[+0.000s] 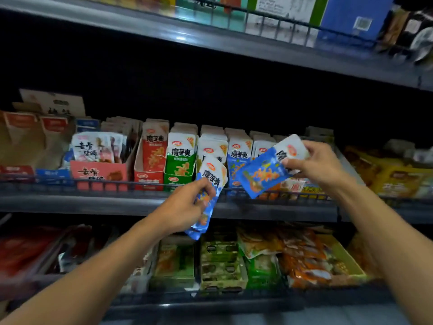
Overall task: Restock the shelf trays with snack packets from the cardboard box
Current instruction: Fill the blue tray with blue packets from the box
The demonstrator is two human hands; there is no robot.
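While left hand [185, 207] grips a blue-white snack packet [207, 195] before the shelf rail [93, 184], right hand [316, 165] pinches another blue packet [264, 172] above that rail.

Shop shelving, dark grey metal, three tiers visible: top shelf [210, 41] with low wire rail, glare spots on its front edge; middle shelf [93, 202]; bottom shelf [210, 303]. Back panel [210, 95] between tiers black, unlit. Lighting dim overall, brightest at the top.
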